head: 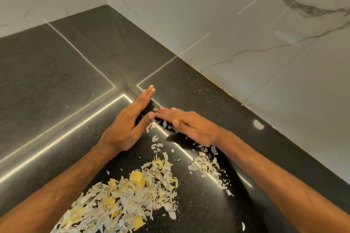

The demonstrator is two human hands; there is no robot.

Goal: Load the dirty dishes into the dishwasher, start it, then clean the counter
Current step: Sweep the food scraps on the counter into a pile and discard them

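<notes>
Nearest the camera, a large heap of pale peelings with yellow bits is lying on the dark table, and a smaller heap is sitting just to its right. Beyond them the left hand is standing on its edge on the table, fingers straight and together, holding nothing. The right hand, blurred, is lying low with its fingers stretched out, likewise holding nothing, loose flakes beneath it. The table-cleaning step seems to be in hand; no dishwasher is showing. Done well, both hands should be working as walls, edges touching the stone, drawing strays toward the large heap. Farther off, a white fleck is lying near the marble wall.
</notes>
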